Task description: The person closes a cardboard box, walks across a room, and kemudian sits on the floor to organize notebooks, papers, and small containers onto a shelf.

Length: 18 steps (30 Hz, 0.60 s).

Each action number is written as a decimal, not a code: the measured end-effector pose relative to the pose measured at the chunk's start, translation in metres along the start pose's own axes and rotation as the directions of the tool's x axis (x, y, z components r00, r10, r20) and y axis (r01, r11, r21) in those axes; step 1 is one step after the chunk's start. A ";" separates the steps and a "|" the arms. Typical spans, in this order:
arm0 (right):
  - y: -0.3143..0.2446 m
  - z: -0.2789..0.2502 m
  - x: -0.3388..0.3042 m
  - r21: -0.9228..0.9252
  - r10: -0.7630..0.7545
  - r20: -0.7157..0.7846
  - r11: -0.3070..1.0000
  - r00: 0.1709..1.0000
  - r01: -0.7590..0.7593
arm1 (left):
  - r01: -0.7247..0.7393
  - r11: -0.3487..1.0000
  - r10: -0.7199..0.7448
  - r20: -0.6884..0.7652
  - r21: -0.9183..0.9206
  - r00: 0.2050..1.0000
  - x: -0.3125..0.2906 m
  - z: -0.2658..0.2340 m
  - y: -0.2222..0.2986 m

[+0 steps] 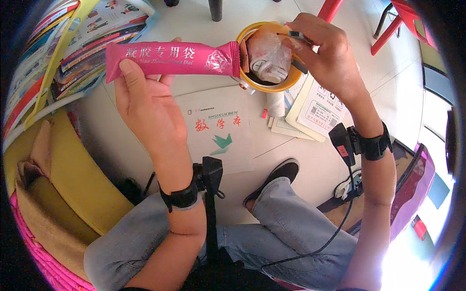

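A long glossy pink sachet (174,59) with silver print is held level in my left hand (148,99), the thumb pressed across its near left end. Its right end reaches the rim of a yellow bin (241,41). Over the right side of the bin, my right hand (330,53) is closed, its fingers pinching the edge of a clear plastic bag (279,51). White crumpled waste (269,68) shows inside and under the film. Small dark pieces by the right fingertips are too unclear to name.
A flat paper bag (218,131) lies on the tiled floor below the bin. Papers (315,109) and a cardboard tube (275,104) lie right of it. Books (92,43) fill a rack at left, above a yellow bag (63,169). Red stool legs (386,36) stand far right.
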State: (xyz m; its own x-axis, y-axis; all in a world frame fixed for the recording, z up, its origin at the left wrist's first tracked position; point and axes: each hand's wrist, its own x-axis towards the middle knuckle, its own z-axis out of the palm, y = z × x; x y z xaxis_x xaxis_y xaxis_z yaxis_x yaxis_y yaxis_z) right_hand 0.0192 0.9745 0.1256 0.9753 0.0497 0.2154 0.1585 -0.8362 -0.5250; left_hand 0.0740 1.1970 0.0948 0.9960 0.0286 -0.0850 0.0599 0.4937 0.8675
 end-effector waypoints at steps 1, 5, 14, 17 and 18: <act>0.000 0.000 -0.001 0.045 0.094 0.019 0.994 0.995 -0.095 | 0.004 1.000 -0.004 0.000 0.000 1.000 0.000 0.000 -0.002; 0.010 0.000 -0.001 0.349 0.292 0.074 0.888 0.954 -0.299 | 0.006 1.000 -0.006 0.021 -0.007 1.000 0.002 -0.001 -0.004; 0.022 -0.016 0.006 0.859 0.427 0.051 0.442 0.903 -0.258 | 0.035 0.998 -0.035 0.007 -0.056 0.999 0.010 -0.005 -0.012; 0.018 -0.020 0.018 0.930 0.316 0.029 0.340 0.948 -0.142 | 0.051 0.997 -0.052 -0.010 -0.066 0.999 0.012 -0.008 -0.015; 0.024 -0.021 0.020 0.944 0.248 0.010 0.318 0.969 -0.091 | 0.064 0.996 -0.065 -0.013 -0.069 0.998 0.012 -0.010 -0.016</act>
State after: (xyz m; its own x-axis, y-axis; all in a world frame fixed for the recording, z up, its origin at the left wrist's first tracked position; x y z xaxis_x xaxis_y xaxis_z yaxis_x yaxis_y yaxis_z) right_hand 0.0389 0.9442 0.1347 0.9856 -0.1538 0.0699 0.1067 0.2454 -0.9635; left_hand 0.0848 1.1978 0.0755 0.9891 0.0075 -0.1472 0.1184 0.5538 0.8242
